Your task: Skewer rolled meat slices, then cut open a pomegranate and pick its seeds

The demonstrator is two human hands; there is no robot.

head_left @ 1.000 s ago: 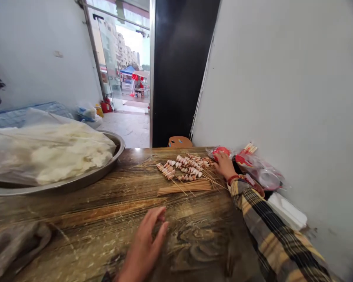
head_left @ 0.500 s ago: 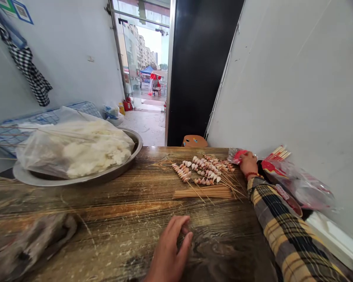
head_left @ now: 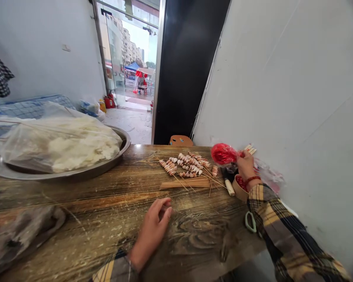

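My right hand (head_left: 247,166) is closed on the gathered end of a red bundle in clear plastic (head_left: 223,153), lifted at the table's far right. Below that hand are a brown container (head_left: 240,190) with red contents and a pale wooden handle (head_left: 230,188). My left hand (head_left: 153,225) is over the front middle of the table with thumb and fingers apart, holding nothing. Ahead of it lie bare wooden sticks (head_left: 185,183) in a row. Behind these are several skewers (head_left: 191,162) threaded with pale pinkish pieces.
A metal basin (head_left: 126,145) at left holds a clear bag of whitish stuff (head_left: 79,143). A grey-brown cloth (head_left: 29,231) lies front left on the wooden table (head_left: 106,219). Green scissor-like handles (head_left: 250,222) rest near my right sleeve. A wall (head_left: 282,98) borders the right side.
My right hand has lifted the red bundle and pulled it nearer, uncovering the brown container and wooden handle. The view has turned right. My left hand stays over the table, fingers still apart.
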